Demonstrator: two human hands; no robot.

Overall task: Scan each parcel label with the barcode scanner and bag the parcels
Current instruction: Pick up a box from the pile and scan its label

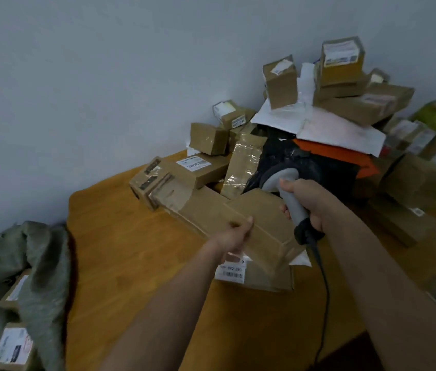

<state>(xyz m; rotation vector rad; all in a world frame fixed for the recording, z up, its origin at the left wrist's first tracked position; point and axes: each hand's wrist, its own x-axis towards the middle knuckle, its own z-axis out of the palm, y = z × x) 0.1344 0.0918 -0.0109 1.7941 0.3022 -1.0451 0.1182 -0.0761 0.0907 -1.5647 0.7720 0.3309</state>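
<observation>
Fingers of the right hand (309, 203) curl around the grey handle of the barcode scanner (289, 195), whose head points up toward the pile; its black cable (323, 290) hangs down past the wrist to the bottom of the frame. Just left of it, the left hand (235, 232) grips the near left side of a brown cardboard parcel (262, 231), thumb on top, the other fingers hidden underneath. That parcel sits at the centre of the frame, tilted, with its white barcode label (230, 271) on the lower face, below the left hand. Behind it, a heap of boxes (342, 62) and mailers crowds the upper right, right up against the grey wall (104, 76). Bare wooden table (120, 250) lies to the left and toward the viewer, its left edge running down the frame. Beyond that edge, at lower left, a green sack (40, 263) slumps with labelled parcels (13, 346) inside.
</observation>
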